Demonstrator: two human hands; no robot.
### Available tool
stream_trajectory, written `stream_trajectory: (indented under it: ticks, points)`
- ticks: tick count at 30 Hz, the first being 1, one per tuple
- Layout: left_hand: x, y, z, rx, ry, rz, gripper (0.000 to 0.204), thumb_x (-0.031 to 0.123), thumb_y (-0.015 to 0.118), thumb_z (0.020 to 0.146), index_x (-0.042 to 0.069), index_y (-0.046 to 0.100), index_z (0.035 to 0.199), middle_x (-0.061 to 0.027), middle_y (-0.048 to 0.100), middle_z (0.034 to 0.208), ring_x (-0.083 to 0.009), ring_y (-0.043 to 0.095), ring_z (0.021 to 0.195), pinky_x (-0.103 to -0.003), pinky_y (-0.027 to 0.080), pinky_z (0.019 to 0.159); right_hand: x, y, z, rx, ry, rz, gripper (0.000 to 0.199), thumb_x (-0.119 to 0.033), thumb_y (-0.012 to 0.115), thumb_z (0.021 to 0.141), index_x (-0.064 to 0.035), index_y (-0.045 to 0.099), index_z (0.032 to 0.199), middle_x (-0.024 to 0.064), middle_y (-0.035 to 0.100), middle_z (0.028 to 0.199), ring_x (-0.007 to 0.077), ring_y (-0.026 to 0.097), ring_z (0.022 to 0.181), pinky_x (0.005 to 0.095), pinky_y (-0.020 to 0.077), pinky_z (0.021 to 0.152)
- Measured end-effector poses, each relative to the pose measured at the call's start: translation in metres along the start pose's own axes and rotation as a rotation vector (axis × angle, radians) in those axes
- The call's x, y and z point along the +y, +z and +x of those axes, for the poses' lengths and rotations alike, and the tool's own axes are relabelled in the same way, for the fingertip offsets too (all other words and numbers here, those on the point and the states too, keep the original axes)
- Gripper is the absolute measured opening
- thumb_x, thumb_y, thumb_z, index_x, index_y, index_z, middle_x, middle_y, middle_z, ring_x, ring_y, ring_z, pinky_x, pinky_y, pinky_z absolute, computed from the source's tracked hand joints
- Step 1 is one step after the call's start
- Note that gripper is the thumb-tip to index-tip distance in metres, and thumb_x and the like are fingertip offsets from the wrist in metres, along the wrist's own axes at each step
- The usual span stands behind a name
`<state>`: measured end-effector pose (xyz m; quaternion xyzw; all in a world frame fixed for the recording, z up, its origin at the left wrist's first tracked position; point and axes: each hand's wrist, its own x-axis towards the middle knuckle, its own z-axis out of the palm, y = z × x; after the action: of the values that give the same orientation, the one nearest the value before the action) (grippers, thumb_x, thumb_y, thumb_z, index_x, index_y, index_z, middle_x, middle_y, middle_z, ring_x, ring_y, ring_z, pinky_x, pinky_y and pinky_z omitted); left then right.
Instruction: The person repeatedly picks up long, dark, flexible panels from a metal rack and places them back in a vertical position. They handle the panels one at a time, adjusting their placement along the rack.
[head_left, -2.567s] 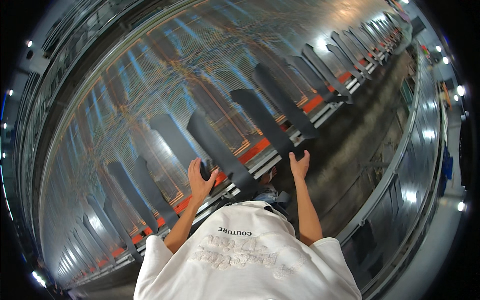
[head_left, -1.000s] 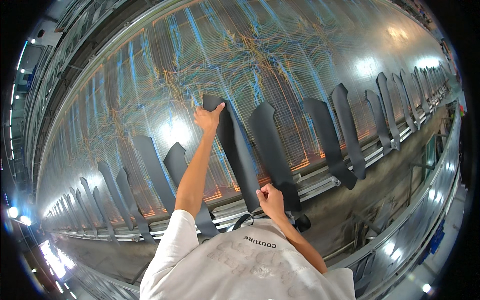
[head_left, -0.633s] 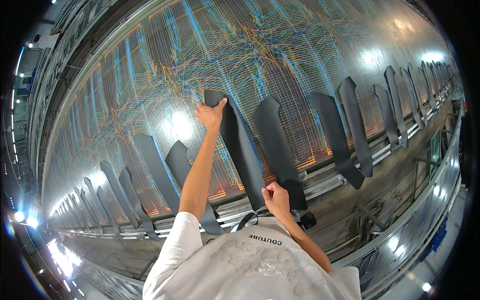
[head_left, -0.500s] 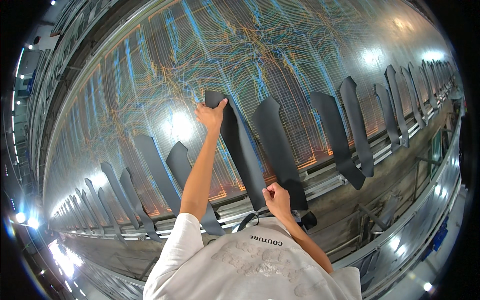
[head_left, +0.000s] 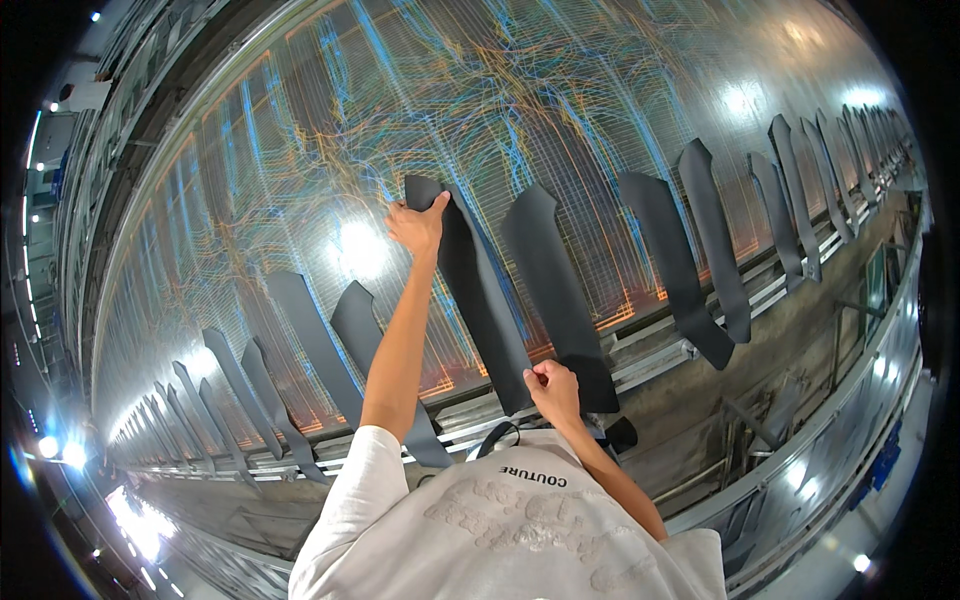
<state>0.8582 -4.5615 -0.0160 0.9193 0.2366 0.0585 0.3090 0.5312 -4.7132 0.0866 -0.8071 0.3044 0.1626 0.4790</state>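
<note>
Over the near edge of the line-patterned tabletop, the dark grey flat strip slants lengthwise from the left hand, spread with its thumb on the far end, to the right hand, pinching the near end's right edge.

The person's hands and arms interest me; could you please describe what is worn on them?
The left hand and right hand are bare, with no gloves or bracelets visible. Both forearms are uncovered below the short, plain white sleeves of a shirt with raised pale decoration.
</note>
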Motion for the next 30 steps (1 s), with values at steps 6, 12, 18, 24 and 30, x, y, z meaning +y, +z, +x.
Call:
stream_trajectory:
  ticks: [6, 12, 18, 24, 30]
  points:
    - [-0.003, 0.002, 0.001, 0.015, 0.035, 0.017, 0.085, 0.056, 0.091, 0.057, -0.004, 0.060, 0.107, -0.0135, 0.061, 0.107, -0.0359, 0.049, 0.113, -0.054, 0.035, 0.097, 0.011, 0.007, 0.008, 0.013, 0.030, -0.008, 0.024, -0.024, 0.073, 0.086, 0.0000, 0.072, 0.086, 0.0135, 0.072, 0.075, 0.0271, 0.070, 0.066, 0.0374, 0.0536, 0.065]
    - [-0.002, -0.004, 0.003, -0.105, -0.033, -0.037, 0.111, 0.062, 0.090, 0.056, -0.012, 0.049, 0.128, -0.0267, 0.053, 0.124, -0.0409, 0.044, 0.125, -0.055, 0.027, 0.109, 0.020, 0.009, 0.018, 0.019, 0.093, -0.051, 0.024, -0.024, 0.074, 0.086, -0.0004, 0.073, 0.089, 0.0139, 0.074, 0.078, 0.0289, 0.073, 0.072, 0.0389, 0.0554, 0.070]
    - [0.003, -0.012, 0.002, -0.179, -0.105, -0.102, 0.129, 0.063, 0.090, 0.056, -0.017, 0.038, 0.142, -0.0337, 0.046, 0.137, -0.0438, 0.037, 0.136, -0.054, 0.023, 0.117, 0.022, 0.008, 0.018, 0.026, 0.095, -0.040, 0.024, -0.024, 0.074, 0.086, -0.0006, 0.073, 0.089, 0.0138, 0.074, 0.079, 0.0289, 0.073, 0.073, 0.0389, 0.0554, 0.070]
    - [0.004, -0.013, 0.001, -0.187, -0.104, -0.106, 0.126, 0.062, 0.091, 0.056, -0.016, 0.040, 0.140, -0.0324, 0.048, 0.135, -0.0435, 0.040, 0.133, -0.053, 0.024, 0.116, 0.027, 0.011, 0.017, 0.008, 0.103, -0.035, 0.025, -0.025, 0.073, 0.086, -0.0008, 0.073, 0.091, 0.0141, 0.074, 0.079, 0.0288, 0.073, 0.073, 0.0389, 0.0553, 0.071]
    - [-0.003, 0.001, 0.002, -0.039, -0.066, -0.090, 0.095, 0.058, 0.092, 0.056, -0.006, 0.055, 0.115, -0.0196, 0.057, 0.114, -0.0377, 0.045, 0.119, -0.053, 0.029, 0.106, 0.021, 0.010, 0.020, 0.003, 0.112, -0.051, 0.025, -0.025, 0.074, 0.086, -0.0010, 0.074, 0.091, 0.0137, 0.074, 0.080, 0.0289, 0.073, 0.074, 0.0391, 0.0553, 0.071]
